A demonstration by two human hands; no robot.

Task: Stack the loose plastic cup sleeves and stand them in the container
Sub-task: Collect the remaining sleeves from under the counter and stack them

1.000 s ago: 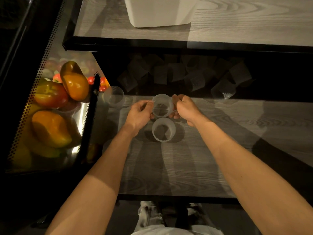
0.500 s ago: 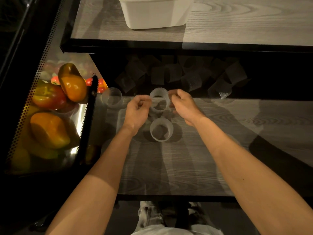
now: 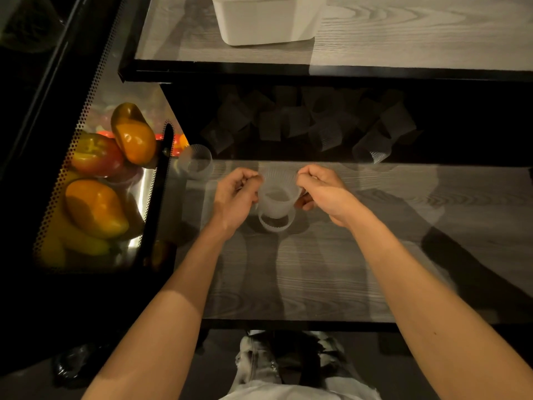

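- The standing sleeve (image 3: pixel 274 228) sits upright on the wooden shelf (image 3: pixel 317 269), mouth up. It is the fixed thing that the rest is placed by here.
- The held sleeve (image 3: pixel 277 194) hangs directly above it with its long axis near vertical and its narrower end down, so the coming move looks like a straight drop along that shared axis.
- The left hand (image 3: pixel 235 197) pinches the held sleeve's upper rim on the left of the standing sleeve. The right hand (image 3: pixel 323 190) pinches the rim on the right. Both have curled fingers and are about equally near.
- The container (image 3: pixel 268 21) is well beyond the standing sleeve on the upper shelf (image 3: pixel 403 39), and the frame cuts off its top.
- More loose sleeves (image 3: pixel 326 134) lie scattered beyond the standing sleeve in deep shadow, where their number and poses are hard to make out. A single one (image 3: pixel 197 166) stands to its far left.
- I cannot tell whether the held sleeve's lower end has already entered the standing sleeve or only overlaps it in this view, because both are translucent and blend together.
- Peppers (image 3: pixel 95 207) lie in a tray well to the left.
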